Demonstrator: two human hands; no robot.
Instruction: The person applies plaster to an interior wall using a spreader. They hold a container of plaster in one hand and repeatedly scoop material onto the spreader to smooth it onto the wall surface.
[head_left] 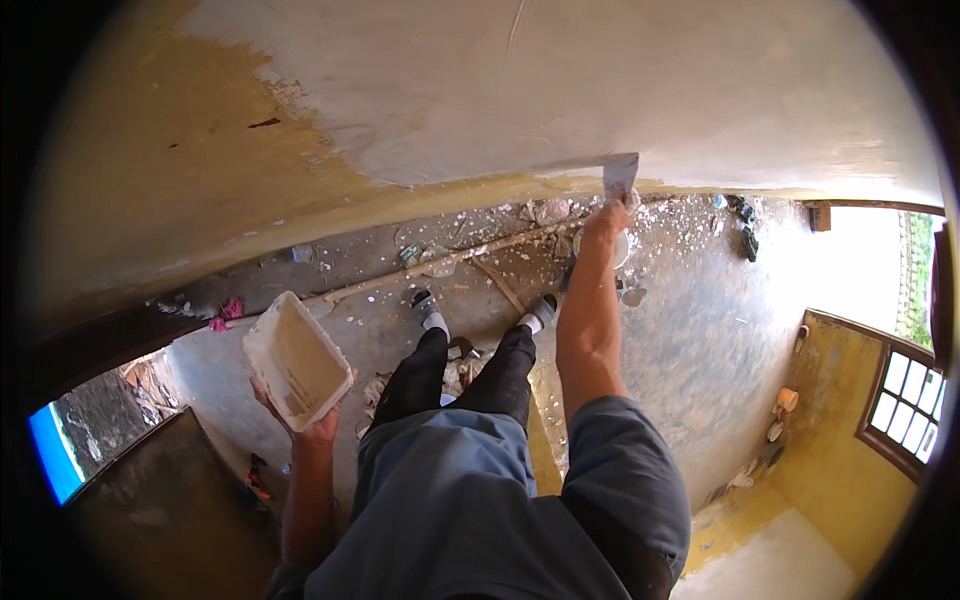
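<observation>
Left hand low, fingers curled under a white rectangular tray, gripping its lower end; tray tilted, open side facing up-right, smeared pale inside. Beyond the left hand: yellow wall unpatched, pink scrap at its base. Between the hands: legs in dark trousers, feet in black-and-grey shoes on a gritty floor littered with chips, long pole along the wall foot. Right hand stretched out, closed on the handle of a putty knife; blade flat against the wall at the lower edge of the grey-white plaster patch. Right of that hand: bright doorway, window frame.
</observation>
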